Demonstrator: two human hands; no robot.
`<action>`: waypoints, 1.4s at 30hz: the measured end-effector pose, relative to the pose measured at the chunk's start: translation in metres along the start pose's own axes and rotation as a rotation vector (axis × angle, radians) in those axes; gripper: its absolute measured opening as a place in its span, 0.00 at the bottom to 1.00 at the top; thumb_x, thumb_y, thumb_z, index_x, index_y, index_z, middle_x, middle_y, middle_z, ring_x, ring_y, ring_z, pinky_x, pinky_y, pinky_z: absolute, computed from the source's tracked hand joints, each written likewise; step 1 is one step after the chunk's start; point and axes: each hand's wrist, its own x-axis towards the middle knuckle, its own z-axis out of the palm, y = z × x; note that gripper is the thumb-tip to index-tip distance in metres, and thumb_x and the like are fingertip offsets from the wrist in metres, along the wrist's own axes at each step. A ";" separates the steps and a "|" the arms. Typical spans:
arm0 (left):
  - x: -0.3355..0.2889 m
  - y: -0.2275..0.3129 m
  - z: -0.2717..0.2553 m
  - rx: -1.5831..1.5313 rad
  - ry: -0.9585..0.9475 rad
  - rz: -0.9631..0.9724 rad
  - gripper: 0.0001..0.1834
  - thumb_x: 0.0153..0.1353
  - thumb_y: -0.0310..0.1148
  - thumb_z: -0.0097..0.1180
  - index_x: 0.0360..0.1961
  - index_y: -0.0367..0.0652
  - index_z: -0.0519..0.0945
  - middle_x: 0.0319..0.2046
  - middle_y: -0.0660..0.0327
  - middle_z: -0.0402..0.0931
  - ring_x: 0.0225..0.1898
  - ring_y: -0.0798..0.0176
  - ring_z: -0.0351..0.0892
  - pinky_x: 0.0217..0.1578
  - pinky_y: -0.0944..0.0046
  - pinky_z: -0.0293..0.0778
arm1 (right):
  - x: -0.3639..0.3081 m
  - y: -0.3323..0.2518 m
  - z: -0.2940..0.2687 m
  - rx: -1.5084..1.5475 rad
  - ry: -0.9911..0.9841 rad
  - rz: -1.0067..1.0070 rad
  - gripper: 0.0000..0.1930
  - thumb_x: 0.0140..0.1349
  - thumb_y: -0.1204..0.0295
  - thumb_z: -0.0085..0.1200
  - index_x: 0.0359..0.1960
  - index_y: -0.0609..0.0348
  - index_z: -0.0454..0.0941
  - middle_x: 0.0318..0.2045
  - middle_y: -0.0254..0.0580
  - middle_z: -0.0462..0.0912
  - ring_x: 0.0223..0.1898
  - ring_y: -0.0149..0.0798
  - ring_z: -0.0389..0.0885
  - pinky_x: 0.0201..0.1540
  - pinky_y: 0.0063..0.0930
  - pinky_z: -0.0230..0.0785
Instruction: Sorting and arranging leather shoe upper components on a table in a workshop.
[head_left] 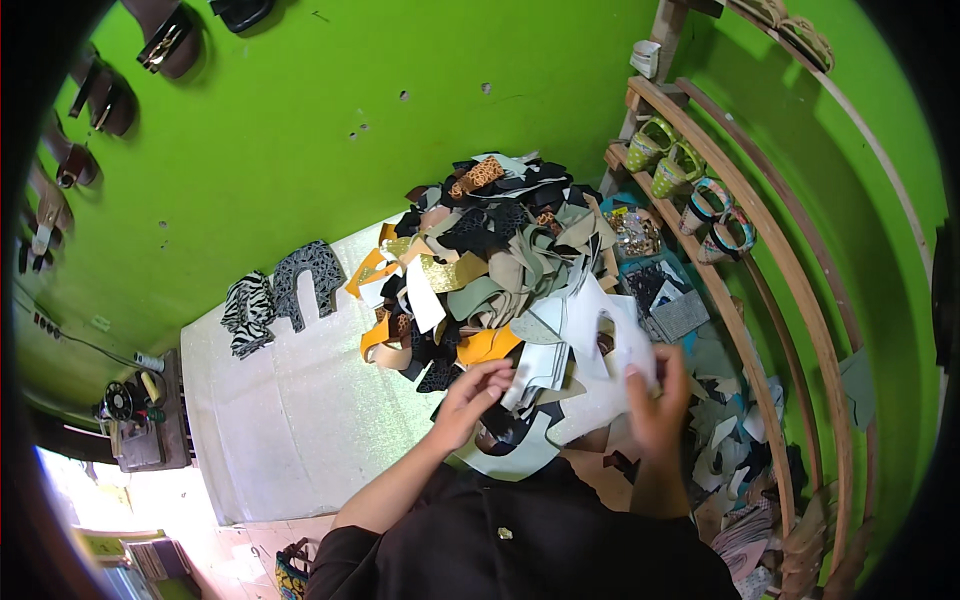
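Note:
A big heap of cut shoe-upper pieces (490, 255) in black, olive, tan, gold and orange lies on a white glittery sheet (290, 420). My right hand (655, 405) holds up a white cut piece (600, 330) at the heap's near right edge. My left hand (475, 395) pinches the edge of a stack of pale grey-white pieces (540, 365) just left of it. A pale green piece (520, 455) lies under both hands.
A zebra-print piece (247, 313) and a grey patterned piece (305, 280) lie apart at the left. Curved wooden shelves (740, 230) at the right hold woven sandals (665, 155), with scrap pieces (720, 430) below. Sandals (165, 40) hang on the green wall.

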 end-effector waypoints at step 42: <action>-0.146 0.046 -0.128 0.269 0.490 -0.281 0.13 0.63 0.36 0.51 0.34 0.35 0.77 0.22 0.62 0.78 0.24 0.73 0.73 0.27 0.74 0.69 | -0.123 0.070 0.147 -0.184 -0.887 0.109 0.27 0.51 0.53 0.60 0.46 0.59 0.70 0.43 0.49 0.75 0.41 0.50 0.77 0.45 0.38 0.67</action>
